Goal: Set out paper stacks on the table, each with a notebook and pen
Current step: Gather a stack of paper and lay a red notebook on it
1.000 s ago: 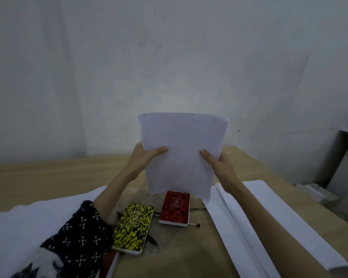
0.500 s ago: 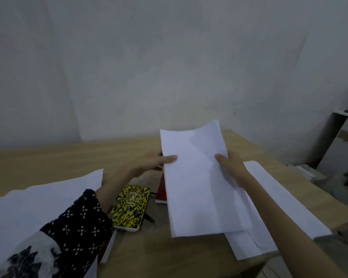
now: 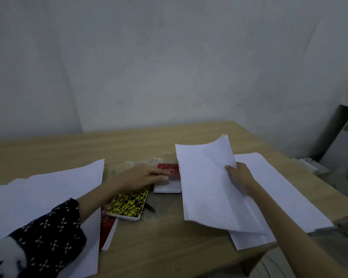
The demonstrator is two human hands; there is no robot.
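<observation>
Loose white paper stack (image 3: 207,189), light and limp, likely to curl and slide; best pinched at an edge or pressed flat. The right hand (image 3: 239,175) clamps its right edge, the sheets now lying on the desk (image 3: 149,243) over other paper, no longer held upright. The left hand (image 3: 143,175) has let go and reaches, fingers loosely extended, onto the red spiral notebook (image 3: 169,177).
</observation>
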